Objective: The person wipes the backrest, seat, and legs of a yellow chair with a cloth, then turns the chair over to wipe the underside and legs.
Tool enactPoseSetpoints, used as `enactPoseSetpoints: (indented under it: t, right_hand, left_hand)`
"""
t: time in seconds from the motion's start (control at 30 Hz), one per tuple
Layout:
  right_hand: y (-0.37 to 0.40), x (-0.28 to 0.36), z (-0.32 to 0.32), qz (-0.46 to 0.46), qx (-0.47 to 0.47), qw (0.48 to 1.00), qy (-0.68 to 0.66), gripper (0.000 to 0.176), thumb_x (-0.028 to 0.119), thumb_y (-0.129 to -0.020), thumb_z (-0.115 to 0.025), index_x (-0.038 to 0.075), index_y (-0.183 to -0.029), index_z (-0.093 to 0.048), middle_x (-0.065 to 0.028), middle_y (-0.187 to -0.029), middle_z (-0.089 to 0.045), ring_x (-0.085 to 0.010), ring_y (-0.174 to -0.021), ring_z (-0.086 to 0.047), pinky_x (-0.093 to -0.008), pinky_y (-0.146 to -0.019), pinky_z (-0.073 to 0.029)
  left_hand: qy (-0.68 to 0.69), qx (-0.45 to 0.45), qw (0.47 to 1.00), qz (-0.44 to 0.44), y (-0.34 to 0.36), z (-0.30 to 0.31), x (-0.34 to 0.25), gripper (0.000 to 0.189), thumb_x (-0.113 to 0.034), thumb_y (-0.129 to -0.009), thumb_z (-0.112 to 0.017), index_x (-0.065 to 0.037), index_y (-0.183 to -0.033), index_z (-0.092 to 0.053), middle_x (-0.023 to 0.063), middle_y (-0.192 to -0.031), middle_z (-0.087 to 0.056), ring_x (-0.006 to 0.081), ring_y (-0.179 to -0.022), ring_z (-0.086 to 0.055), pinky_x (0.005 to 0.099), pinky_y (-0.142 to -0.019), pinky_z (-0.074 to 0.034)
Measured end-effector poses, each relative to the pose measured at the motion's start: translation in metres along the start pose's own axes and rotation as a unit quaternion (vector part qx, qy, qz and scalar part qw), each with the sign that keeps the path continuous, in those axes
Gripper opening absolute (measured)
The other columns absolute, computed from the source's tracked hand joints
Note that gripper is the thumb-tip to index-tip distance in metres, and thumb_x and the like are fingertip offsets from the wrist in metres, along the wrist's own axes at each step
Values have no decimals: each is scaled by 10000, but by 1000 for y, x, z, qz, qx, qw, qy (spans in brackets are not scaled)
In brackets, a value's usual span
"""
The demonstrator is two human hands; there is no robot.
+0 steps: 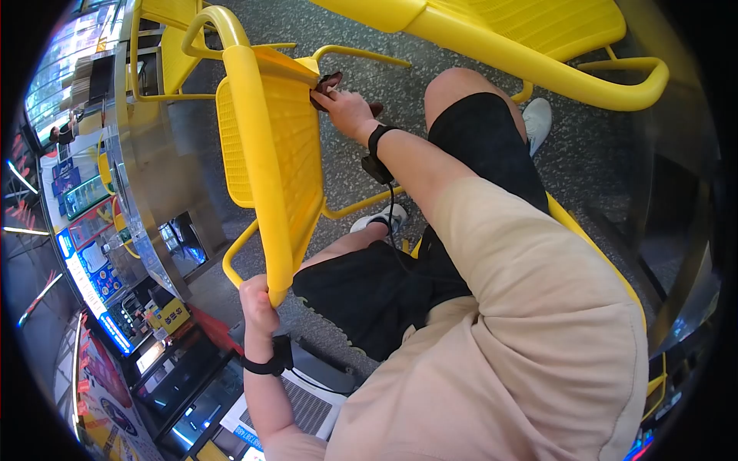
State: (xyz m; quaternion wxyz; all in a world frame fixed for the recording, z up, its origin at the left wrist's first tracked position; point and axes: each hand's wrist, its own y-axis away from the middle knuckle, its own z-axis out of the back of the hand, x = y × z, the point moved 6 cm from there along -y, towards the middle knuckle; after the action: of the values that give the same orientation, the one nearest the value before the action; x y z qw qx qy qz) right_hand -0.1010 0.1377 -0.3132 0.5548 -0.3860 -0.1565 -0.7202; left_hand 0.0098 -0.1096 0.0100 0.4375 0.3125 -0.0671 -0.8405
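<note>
A yellow chair (254,154) with a thick tubular frame and ribbed panels stands tilted in view before me. My left hand (259,303) is closed around the lower end of its thick tube. My right hand (350,111) is at the chair's far edge, fingers closed on a dark brown cloth (331,79) pressed against the yellow panel. Part of the cloth pokes out below the hand, and the rest is hidden by the fingers. Each wrist wears a black strap with a small box and a cable.
Another yellow chair (530,46) is at the top right, and one more (178,61) at the top left. Speckled grey floor (361,161) lies below. A metal-sided counter (157,146) runs along the left. A white vented unit (311,403) is near my left forearm.
</note>
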Motion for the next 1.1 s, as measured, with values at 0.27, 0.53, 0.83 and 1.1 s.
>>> enactPoseSetpoints:
  t: [0.27, 0.53, 0.83, 1.1]
  right_hand:
    - [-8, 11, 7, -32, -16, 999, -30, 467, 144, -934, -602, 206, -1394, -553, -85, -1240, -666, -272, -1038, -693, -461, -822, -551]
    - [-7, 19, 5, -104, 46, 992, -49, 388, 217, -889, -665, 149, -1263, -588, -110, -1168, -687, -294, -997, -708, -460, -802, -557]
    - [8, 23, 16, -58, -104, 990, -74, 536, 213, -873, -690, 164, -1387, -550, -138, -1100, -682, -338, -880, -708, -467, -744, -579]
    - [10, 17, -4, -52, 23, 998, -12, 737, 162, -901, -642, 209, -1586, -373, -125, -1228, -637, -298, -980, -672, -472, -779, -551]
  left_hand:
    - [-5, -3, 1000, 2, 0, 1, 0, 949, -732, -1009, -144, 9, -739, -672, 154, -627, -589, 329, -592, -607, 423, -559, -416]
    - [7, -10, 1000, 5, 1, 1, 2, 914, -691, -1022, -167, 14, -718, -663, 170, -622, -586, 347, -600, -613, 425, -567, -430]
    - [0, -14, 1000, 6, 1, 0, 3, 909, -689, -1018, -170, 12, -722, -667, 176, -635, -595, 361, -610, -615, 437, -576, -427]
    - [-3, -16, 1000, 11, 0, 1, -2, 942, -724, -1009, -147, 5, -731, -675, 164, -642, -603, 345, -620, -621, 433, -579, -429]
